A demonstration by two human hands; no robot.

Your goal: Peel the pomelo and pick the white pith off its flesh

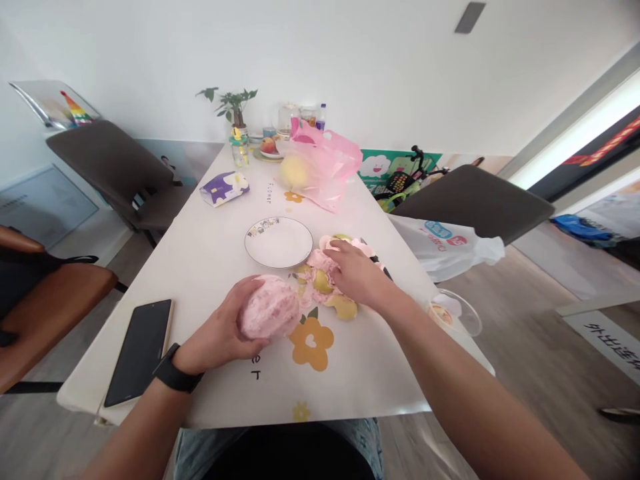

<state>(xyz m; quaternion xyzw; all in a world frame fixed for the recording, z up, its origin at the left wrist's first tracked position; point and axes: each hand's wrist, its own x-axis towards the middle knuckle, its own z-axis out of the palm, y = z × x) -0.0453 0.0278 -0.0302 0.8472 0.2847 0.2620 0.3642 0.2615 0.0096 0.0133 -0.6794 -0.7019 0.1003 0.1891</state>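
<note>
My left hand is wrapped around the side of a peeled pomelo, whose pink pith shows a rough surface. The fruit sits low over the near part of the table. My right hand lies over a heap of pomelo peel, fingers stretched apart and touching the pieces; part of the heap is hidden under it. Some peel pieces show pink inner sides, others yellow-green skin, like the piece nearest me. Just beyond the pomelo is a white plate with a dark rim and small printed figures.
A phone lies at the table's left edge. Farther back are a purple tissue pack, a pink plastic bag with a yellow fruit, and a potted plant. A white bag hangs at the right edge.
</note>
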